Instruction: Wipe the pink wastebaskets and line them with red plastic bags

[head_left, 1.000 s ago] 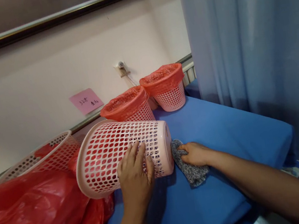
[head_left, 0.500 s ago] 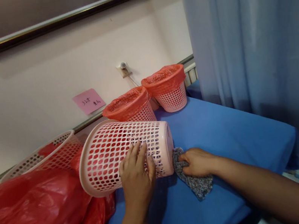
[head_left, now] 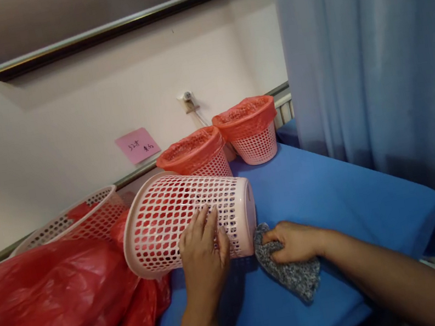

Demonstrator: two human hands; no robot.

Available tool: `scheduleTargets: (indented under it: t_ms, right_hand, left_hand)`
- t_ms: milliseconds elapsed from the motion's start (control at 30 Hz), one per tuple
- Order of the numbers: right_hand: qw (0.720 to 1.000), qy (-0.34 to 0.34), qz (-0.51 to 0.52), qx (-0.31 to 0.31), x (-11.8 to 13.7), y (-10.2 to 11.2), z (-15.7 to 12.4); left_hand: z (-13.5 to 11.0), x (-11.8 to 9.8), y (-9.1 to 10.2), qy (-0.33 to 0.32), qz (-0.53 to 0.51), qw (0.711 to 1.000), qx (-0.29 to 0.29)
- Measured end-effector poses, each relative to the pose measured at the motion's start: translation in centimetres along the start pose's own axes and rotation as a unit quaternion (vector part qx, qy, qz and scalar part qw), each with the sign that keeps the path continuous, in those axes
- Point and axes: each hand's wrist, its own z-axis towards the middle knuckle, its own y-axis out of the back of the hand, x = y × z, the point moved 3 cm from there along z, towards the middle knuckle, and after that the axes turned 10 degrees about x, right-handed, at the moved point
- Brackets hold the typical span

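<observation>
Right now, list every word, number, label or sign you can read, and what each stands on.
"32": handwritten on the pink note on the wall; the mark after it is unclear.
Lower writing, same note: too small to read.
No readable text on the tipped basket, the grey cloth or the curtain.

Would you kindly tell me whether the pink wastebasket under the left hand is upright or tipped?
Tipped onto its side: the pink wastebasket has its rim toward the red plastic bag, its base toward the grey cloth.
</observation>
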Motion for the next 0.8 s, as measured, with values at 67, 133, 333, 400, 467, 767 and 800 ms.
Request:
scheduleTargets:
  t_ms: [67, 133, 333, 400, 467, 767, 800]
  right_hand:
    - [0.997, -0.012, 0.047, -0.067, -0.8, 0.8, 0.1]
    - [0.972, -0.023, 0.097, -0.212, -1.5, 1.8, 0.1]
    - [0.969, 0.108, 0.005, -0.221, 1.1, 0.9, -0.8]
    - [0.991, 0.080, -0.026, -0.103, 1.5, 0.3, -0.8]
    - [0.999, 0.032, -0.039, -0.014, 0.9, 0.0, -0.7]
    - [0.902, 0.000, 0.124, -0.413, -2.7, 2.7, 0.6]
    - [0.902, 0.044, 0.109, -0.415, -2.2, 2.5, 0.8]
  left_hand:
    - [-0.1, -0.1, 0.0, -0.001, 0.002, 1.000, 0.002]
    - [-0.1, -0.1, 0.0, -0.001, 0.002, 1.000, 0.004]
    - [-0.3, 0.2, -0.2, 0.008, -0.008, 1.000, 0.004]
    - [-0.4, 0.3, -0.2, 0.006, -0.012, 1.000, 0.000]
    - [-0.5, 0.3, -0.3, 0.003, -0.012, 1.000, -0.005]
    - [-0.3, 0.1, -0.2, -0.010, -0.006, 1.000, -0.020]
    - [-0.3, 0.0, -0.2, -0.010, -0.007, 1.000, -0.020]
